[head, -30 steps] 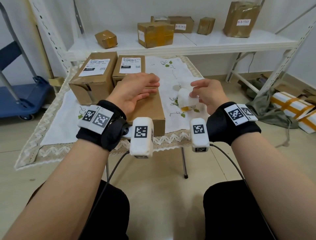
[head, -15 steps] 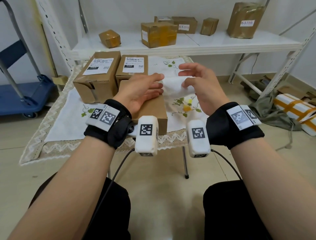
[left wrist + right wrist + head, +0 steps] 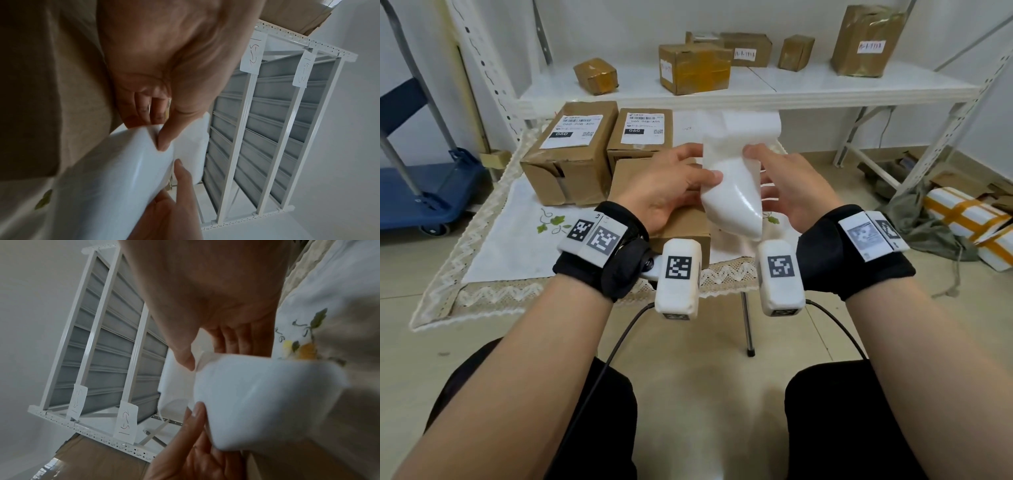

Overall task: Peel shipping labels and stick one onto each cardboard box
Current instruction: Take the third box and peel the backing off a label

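Observation:
A white label strip, curled and partly unrolled, hangs between my two hands above the table. My left hand pinches its left edge, thumb on the sheet. My right hand pinches the right edge, thumb pressing the strip. A plain cardboard box with no label lies under my left hand. Behind it stand two boxes with printed labels, one at the left and one beside it.
The boxes sit on a small table with a lace-edged embroidered cloth. A white shelf behind carries several taped boxes. A blue cart stands at the left. White bundles with orange tape lie on the floor at the right.
The right hand lifted the rolled label strip off the table. The left hand left the box top and took the strip's other edge. The strip is now unrolled between both hands.

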`<state>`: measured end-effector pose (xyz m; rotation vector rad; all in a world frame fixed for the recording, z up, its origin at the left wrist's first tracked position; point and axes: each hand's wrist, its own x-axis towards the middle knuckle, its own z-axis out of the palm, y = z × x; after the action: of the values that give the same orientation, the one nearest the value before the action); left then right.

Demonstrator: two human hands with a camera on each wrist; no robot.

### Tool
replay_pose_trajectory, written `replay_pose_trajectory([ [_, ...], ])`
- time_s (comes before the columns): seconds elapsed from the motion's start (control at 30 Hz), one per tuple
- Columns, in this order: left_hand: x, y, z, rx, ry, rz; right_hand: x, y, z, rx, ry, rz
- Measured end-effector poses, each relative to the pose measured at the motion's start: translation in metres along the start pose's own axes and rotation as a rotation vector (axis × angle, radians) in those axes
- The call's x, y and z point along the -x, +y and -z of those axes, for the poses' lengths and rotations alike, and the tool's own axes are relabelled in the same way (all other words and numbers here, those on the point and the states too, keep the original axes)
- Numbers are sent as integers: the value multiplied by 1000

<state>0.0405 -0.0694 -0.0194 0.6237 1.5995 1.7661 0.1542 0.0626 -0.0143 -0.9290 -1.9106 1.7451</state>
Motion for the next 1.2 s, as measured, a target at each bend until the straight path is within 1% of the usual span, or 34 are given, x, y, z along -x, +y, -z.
replay_pose_trajectory([
  [0.1, 0, -2, -1, -22, -5, 17, 0, 1, -2, -96, -13, 65],
  [0.2, -1, -3, -1, -50, -5, 26, 0, 1, -2, -205, 11, 125],
  [0.4, -2, -4, -2, -54, -2, -6, 2, -1, -1, -242, 1, 176],
  [0.5, -3, -3, -3, -25, 44, 3, 2, 0, -1, -227, -4, 173],
  [0.63, -7, -3, -3, -19, 166, 24, 2, 0, -2, -199, -5, 186],
  [0.7, -6, -2, -4, -21, 139, 15, 3, -1, -2, -191, -16, 199],
  [0.8, 0, 1, -11, -60, 25, -31, 5, -2, -5, -197, -85, 218],
  [0.87, 3, 1, -14, -33, -10, -55, 7, -3, -7, -221, -116, 218],
  [0.93, 5, 1, -15, -9, -22, -71, 8, -3, -8, -253, -128, 214],
  [1.07, 7, 1, -14, -38, -30, -92, 6, -2, -7, -253, -147, 198],
  [1.2, 6, -2, -12, -76, -6, -120, 8, -1, -7, -241, -156, 179],
])
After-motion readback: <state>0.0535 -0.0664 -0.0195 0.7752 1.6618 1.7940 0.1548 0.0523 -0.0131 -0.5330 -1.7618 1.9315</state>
